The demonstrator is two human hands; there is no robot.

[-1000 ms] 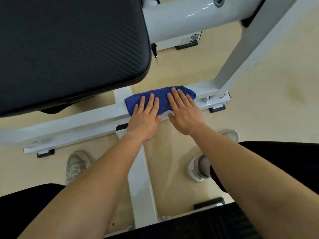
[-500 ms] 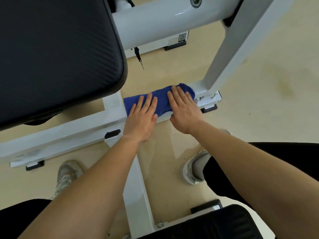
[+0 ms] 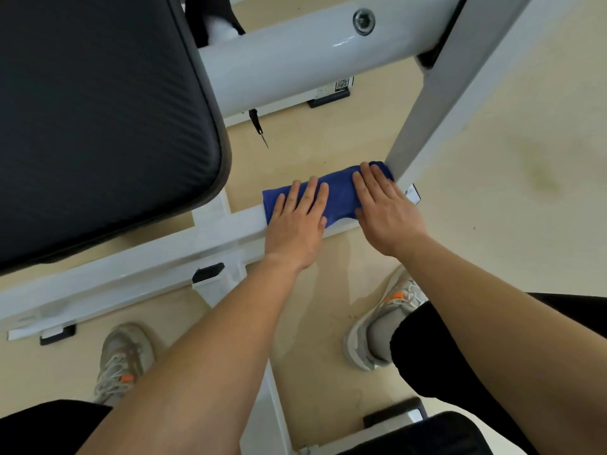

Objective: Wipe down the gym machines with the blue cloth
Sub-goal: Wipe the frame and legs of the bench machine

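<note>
Both hands — left hand [image 3: 297,221] and right hand [image 3: 384,208] — press flat on the blue cloth [image 3: 340,192] at the base bar's [image 3: 131,274] right end; the leftward stretch looks unwiped.

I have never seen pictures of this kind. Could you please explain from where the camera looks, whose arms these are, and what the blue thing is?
No robot here: the camera sits on a person's head and looks down, so both arms are that person's own. The left hand and the right hand lie flat, fingers straight, pressing a folded blue cloth onto a low white bar of a gym machine. The cloth's right end lies by the foot of a slanted white post. The black pad is the machine's cushion. Nothing is gripped; the cloth is only pressed. The grey shoes stand on the floor.
</note>
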